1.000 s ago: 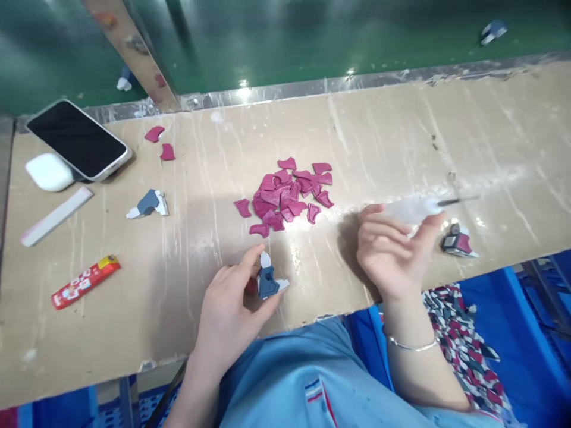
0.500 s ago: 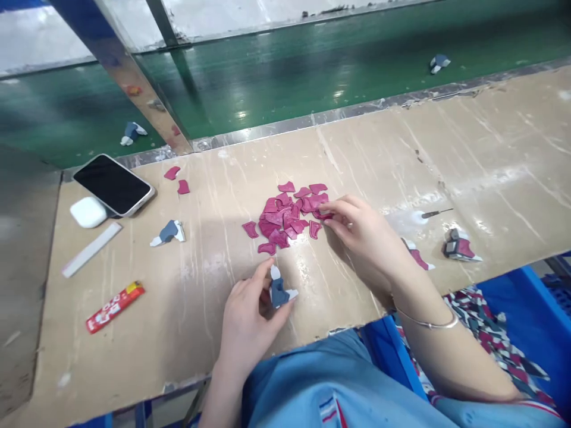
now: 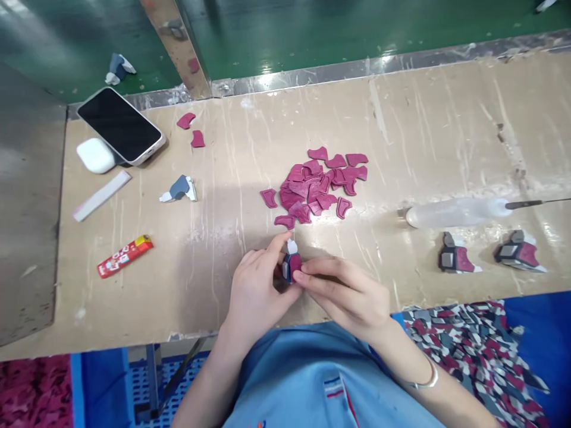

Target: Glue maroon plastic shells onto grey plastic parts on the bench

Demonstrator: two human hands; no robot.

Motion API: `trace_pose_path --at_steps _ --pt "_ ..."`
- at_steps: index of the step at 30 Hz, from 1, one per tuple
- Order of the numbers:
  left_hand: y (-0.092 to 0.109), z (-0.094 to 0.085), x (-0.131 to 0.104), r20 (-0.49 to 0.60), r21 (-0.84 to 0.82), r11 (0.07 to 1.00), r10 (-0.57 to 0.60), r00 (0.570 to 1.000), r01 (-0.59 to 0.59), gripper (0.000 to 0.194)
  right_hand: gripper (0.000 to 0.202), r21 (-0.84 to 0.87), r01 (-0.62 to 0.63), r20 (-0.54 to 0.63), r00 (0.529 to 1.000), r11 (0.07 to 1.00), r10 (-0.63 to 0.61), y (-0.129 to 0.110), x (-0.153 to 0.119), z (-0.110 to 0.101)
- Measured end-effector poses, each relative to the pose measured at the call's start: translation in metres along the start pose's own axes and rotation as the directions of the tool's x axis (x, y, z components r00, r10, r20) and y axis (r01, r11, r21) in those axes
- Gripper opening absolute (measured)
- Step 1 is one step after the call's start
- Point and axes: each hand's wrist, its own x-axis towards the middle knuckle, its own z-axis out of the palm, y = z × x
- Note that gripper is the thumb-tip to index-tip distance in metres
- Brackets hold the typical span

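Your left hand [image 3: 259,285] is closing around the small dark-and-white part [image 3: 291,252] at the bench's [image 3: 214,255] near edge; your right hand [image 3: 348,294] is pinching the maroon piece [image 3: 295,266] against it, apparently seating it, which is calling for careful alignment and firm pressing.

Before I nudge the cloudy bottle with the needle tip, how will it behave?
The bottle may roll, lying on its side with a rounded body. Its translucent wall looks soft, likely to give. The thin needle could bend.
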Motion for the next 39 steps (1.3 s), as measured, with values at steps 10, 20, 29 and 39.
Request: trace_pose_path --at_steps 10,20,29,39 --pt "-0.003 0.003 -0.001 -0.018 -0.026 1.000 -0.001 1.000 0.001 0.058 0.030 0.198 -0.089 -0.100 0.989 0.976 0.111 0.006 0.000 0.007" --pt "0.003 -0.005 -0.019 0.060 -0.679 0.726 -0.091 0.994 0.108 0.074 0.035 0.029 0.037 -0.039 0.999 0.999 -0.035 -0.001 0.002 0.002" --pt "0.013 -0.001 -0.007 0.019 -0.928 0.359 -0.232 0.972 0.104 0.043 0.057 0.487 -0.157 -0.173 0.947 0.859 0.271 -0.014 0.005 0.015" --pt "0.004 -0.002 -0.008 0.093 -0.902 0.389 -0.252 0.963 0.188 0.042 0.058 0.582 -0.116 -0.247 0.918 0.805 0.310 -0.012 0.003 0.023"
